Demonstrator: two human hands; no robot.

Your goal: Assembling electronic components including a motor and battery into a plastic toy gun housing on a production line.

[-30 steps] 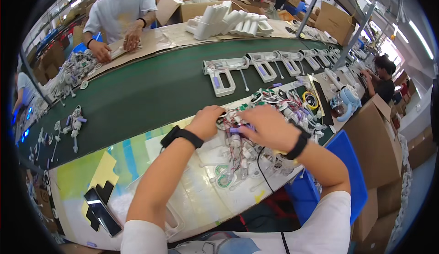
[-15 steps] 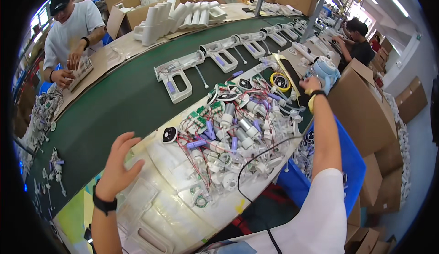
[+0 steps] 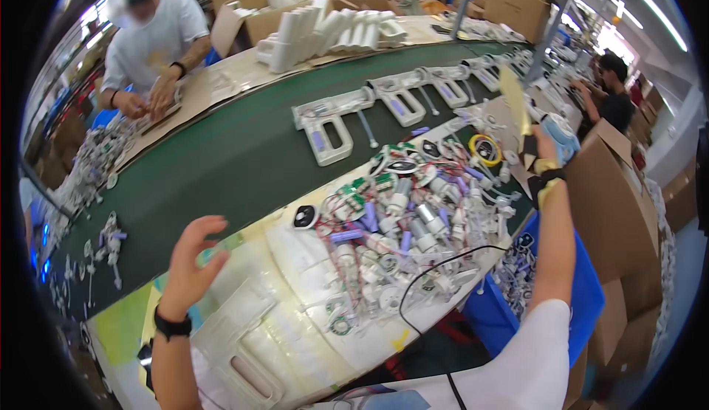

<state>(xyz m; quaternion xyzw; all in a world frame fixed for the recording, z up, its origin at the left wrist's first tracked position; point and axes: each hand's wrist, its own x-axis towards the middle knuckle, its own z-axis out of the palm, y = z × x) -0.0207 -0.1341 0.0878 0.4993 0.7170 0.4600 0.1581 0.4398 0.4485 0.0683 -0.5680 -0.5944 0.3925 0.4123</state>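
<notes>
My left hand (image 3: 193,266) hovers at the left end of the work board, fingers curved and apart, holding nothing. Just below it on the board lies a translucent white plastic housing half (image 3: 235,332) with a looped handle. At the far right of the board, my right hand (image 3: 545,148) grips a flat yellow-and-black piece (image 3: 513,96), tilted up; its exact kind is unclear. Beside that hand is a light blue and white rounded object (image 3: 559,137). Between my hands spreads a heap of motors, purple battery cells, green circuit boards and red wires (image 3: 406,225). A yellow ring-shaped roll (image 3: 484,149) sits at its far edge.
A green conveyor belt (image 3: 244,166) carries a row of white handled housings (image 3: 325,126). Across it, a person (image 3: 159,48) handles parts near stacked white tubes (image 3: 325,37). On my right are a blue bin (image 3: 583,314) and cardboard boxes (image 3: 609,203). A black cable (image 3: 410,288) crosses the board.
My right hand has taken hold of the flat yellow-and-black piece and lifted it off the board. My left hand stays nearly in place. The whole view has shifted slightly.
</notes>
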